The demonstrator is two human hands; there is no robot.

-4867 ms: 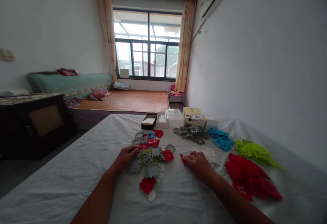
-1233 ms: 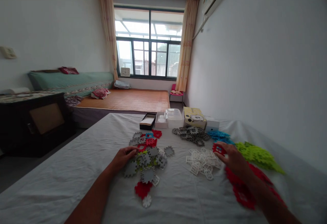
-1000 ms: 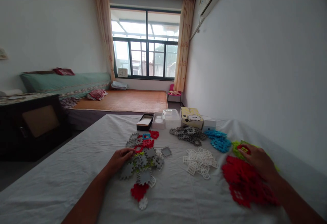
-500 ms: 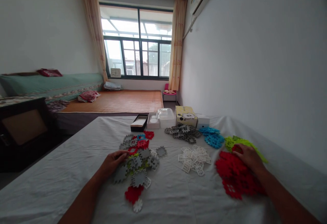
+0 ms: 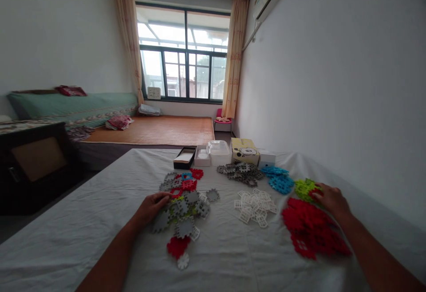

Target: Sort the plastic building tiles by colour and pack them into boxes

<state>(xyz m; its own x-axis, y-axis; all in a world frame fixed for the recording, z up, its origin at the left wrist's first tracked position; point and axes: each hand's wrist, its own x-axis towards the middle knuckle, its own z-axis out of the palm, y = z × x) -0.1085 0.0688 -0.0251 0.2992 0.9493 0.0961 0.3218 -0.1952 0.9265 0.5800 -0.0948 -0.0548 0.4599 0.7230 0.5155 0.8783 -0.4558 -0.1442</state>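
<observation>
My right hand (image 5: 334, 202) pinches a red interlocking plastic piece (image 5: 314, 193) above the gap between the red pile (image 5: 314, 227) and the lime-green pile (image 5: 302, 190). My left hand (image 5: 151, 208) rests at the left edge of a mixed heap of grey, red and green interlocking pieces (image 5: 191, 199). Its thumb and fingers are closed at the edge of a red open-centred piece (image 5: 175, 193). Below that heap lie a red piece (image 5: 177, 247) and a round white piece (image 5: 183, 261).
White lattice pieces (image 5: 255, 207) lie mid-table, with dark grey pieces (image 5: 240, 173) and blue pieces (image 5: 280, 184) behind them. Along the back stand a black box (image 5: 184, 164), a clear plastic container (image 5: 218, 153) and a yellow cartoon box (image 5: 245, 151). A wall (image 5: 366, 105) borders the right side.
My right hand has risen off the red pile, moving right and away from me with a red piece. My left hand stays at the heap's edge. The view has shifted slightly.
</observation>
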